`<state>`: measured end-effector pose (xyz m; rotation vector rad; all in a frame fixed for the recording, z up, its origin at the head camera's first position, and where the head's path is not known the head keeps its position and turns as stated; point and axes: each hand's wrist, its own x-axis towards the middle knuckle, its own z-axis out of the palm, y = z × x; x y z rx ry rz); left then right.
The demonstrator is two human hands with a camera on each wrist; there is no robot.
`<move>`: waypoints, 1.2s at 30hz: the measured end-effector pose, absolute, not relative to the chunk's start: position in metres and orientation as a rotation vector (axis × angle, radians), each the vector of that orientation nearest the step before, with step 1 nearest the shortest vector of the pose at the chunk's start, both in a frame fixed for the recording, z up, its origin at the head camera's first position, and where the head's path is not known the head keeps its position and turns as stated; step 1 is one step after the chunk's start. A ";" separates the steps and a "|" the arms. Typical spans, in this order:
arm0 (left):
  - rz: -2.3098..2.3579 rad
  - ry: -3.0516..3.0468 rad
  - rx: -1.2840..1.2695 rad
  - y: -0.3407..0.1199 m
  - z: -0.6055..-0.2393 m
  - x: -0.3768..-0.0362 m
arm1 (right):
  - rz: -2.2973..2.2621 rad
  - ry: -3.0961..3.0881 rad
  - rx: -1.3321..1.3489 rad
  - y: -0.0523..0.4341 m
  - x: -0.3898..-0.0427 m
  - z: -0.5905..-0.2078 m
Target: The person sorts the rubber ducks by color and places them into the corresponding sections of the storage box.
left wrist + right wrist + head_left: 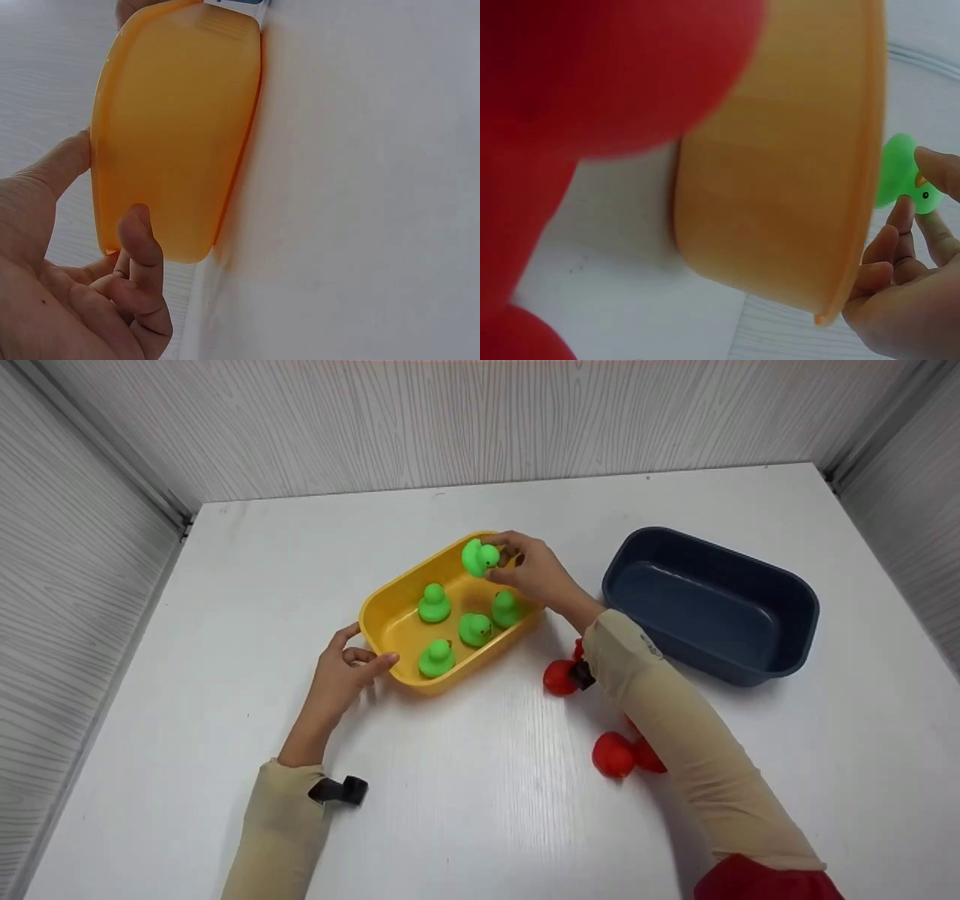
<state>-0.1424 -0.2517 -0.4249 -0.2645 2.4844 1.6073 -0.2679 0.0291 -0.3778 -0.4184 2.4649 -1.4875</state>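
A yellow tub (373, 613) stands mid-table with several green ducks (434, 604) in it. My right hand (504, 559) pinches one more green duck (478, 557) just above the tub's far end. The right wrist view shows that duck (896, 171) between my fingertips (928, 159), beyond the tub's rim (870, 150). My left hand (364, 649) holds the tub's near-left corner, thumb by the rim and fingers curled against the wall. In the left wrist view the tub's wall (172, 127) sits between my thumb and index finger (139, 232).
An empty dark blue tub (806, 619) stands to the right. Red ducks (559, 677) (613, 754) lie on the white table beside and partly under my right forearm. One red duck (607, 67) fills the near right wrist view. Grey walls enclose the table.
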 end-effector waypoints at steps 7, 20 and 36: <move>1.606 2.481 -0.269 -0.253 -0.426 -0.144 | -1.239 2.526 -0.442 0.025 -0.273 -0.381; 1.590 2.483 -0.274 -0.251 -0.421 -0.143 | -0.941 2.598 -0.567 0.011 -0.271 -0.388; 1.562 2.554 -0.252 -0.254 -0.426 -0.142 | -0.952 2.624 -0.552 0.022 -0.267 -0.374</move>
